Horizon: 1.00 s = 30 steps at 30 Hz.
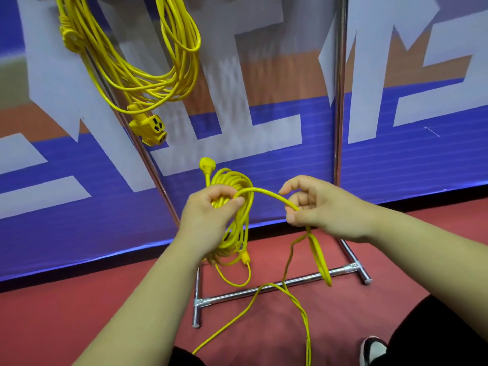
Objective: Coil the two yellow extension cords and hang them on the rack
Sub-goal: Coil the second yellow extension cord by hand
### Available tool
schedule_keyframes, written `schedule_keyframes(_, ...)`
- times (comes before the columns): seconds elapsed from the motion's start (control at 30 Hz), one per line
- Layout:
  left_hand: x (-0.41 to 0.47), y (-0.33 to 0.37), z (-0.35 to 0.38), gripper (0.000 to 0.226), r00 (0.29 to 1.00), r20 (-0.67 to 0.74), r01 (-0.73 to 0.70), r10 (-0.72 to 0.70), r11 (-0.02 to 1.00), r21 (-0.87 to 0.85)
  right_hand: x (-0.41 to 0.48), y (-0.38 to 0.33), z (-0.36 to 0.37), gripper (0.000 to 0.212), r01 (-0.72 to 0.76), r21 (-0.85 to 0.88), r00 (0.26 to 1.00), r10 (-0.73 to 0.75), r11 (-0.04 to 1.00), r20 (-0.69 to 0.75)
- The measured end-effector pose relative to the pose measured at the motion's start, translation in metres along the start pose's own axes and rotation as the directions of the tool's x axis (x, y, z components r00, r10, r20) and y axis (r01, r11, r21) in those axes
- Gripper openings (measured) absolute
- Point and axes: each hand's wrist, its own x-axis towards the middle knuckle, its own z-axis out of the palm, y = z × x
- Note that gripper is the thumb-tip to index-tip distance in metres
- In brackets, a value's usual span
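At 11 o'clock — A: first cord (137,75) hangs coiled from the top of the rack (339,101). Its socket end (150,126) is the lowest part and dangles free.

B: Second cord?

A: Centre frame. The second cord (235,241) hangs as a coil from the left hand (211,210), grip curled round the bundled loops. Plug (206,165) sticks up at 12 o'clock of that hand.

B: Right hand?

A: Right hand (317,207) is at 3 o'clock of the left, near it. Grip narrow: thumb and fingers pinch a single strand that arcs over from the coil.

B: Remainder of the strand?

A: Below the pinch a loop drops toward 5 o'clock, crossing the rack's base bar. Loose cord trails over the red floor (79,299) to 6 o'clock and out of frame. A blue-and-white banner (264,167) stands behind the rack.
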Motion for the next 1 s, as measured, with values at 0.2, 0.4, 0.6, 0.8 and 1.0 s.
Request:
schedule_keyframes(0.2, 0.017, 0.000, -0.028, 0.013, 0.952, -0.306, -0.032, 0.012, 0.998, -0.060, 0.000, 0.011, 0.001, 0.031, -0.078, -0.049, 0.994, 0.081, 0.996, 0.070)
schedule_keyframes(0.4, 0.025, -0.005, -0.036, 0.013, 0.906, -0.394, 0.029, -0.156, 0.951, -0.309, 0.007, 0.020, 0.001, 0.031, -0.161, -0.113, 0.978, 0.174, 0.980, 0.117)
schedule_keyframes(0.6, 0.025, -0.018, -0.039, 0.007, 0.892, -0.386, 0.071, -0.236, 0.916, -0.395, 0.008, 0.027, -0.002, 0.035, -0.233, -0.181, 0.969, 0.243, 0.955, 0.037)
schedule_keyframes(0.8, 0.021, -0.028, -0.039, 0.002, 0.899, -0.348, 0.117, -0.267, 0.911, -0.396, 0.005, 0.030, -0.007, 0.018, -0.258, -0.592, 0.966, 0.197, 0.763, -0.168)
schedule_keyframes(1.0, 0.013, -0.032, -0.027, 0.011, 0.930, -0.289, 0.143, -0.228, 0.947, -0.289, 0.009, 0.035, -0.009, 0.003, -0.352, -0.588, 0.927, 0.187, 0.728, -0.324)
